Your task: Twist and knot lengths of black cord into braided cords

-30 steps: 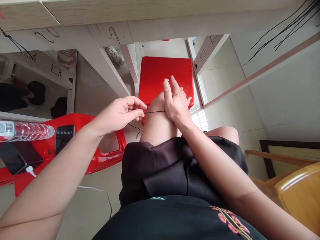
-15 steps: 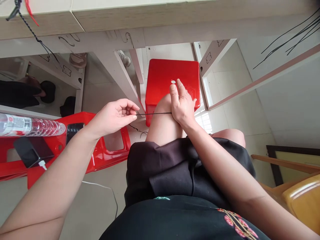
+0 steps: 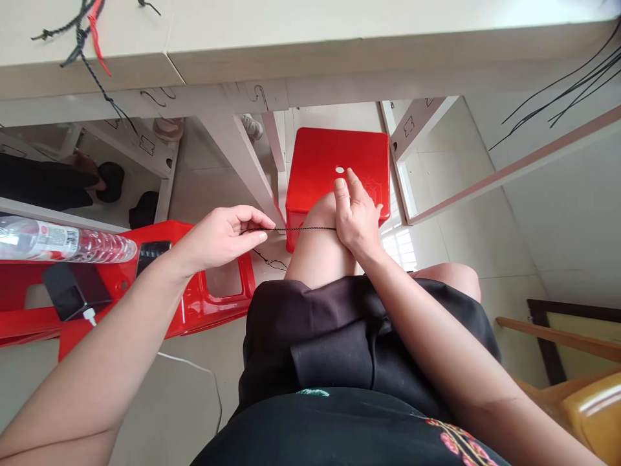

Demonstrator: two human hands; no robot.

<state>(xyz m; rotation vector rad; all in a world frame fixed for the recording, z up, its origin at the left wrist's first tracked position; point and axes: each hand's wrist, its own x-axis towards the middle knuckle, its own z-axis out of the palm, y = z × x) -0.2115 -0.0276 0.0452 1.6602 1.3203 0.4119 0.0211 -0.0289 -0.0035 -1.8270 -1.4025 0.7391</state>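
Note:
A thin black twisted cord stretches nearly level across the bare knee. Its left part passes into my left hand, whose fingers are curled loosely around it with the thumb below. A knotted loose tail of cord hangs beneath that hand. My right hand lies on the inner side of the knee, fingers stretched and thumb pointing up. The cord's right end disappears under that palm, so its far end is hidden.
A red stool stands under the table edge. Left are another red stool, a plastic bottle, a phone and a black box with a white cable. Knotted cords and black strands hang off the table.
The view has shifted slightly, so everything sits a little lower. My left thumb has come away a little from the fingertips, and the cord shows further into that hand. My right hand stays on the knee.

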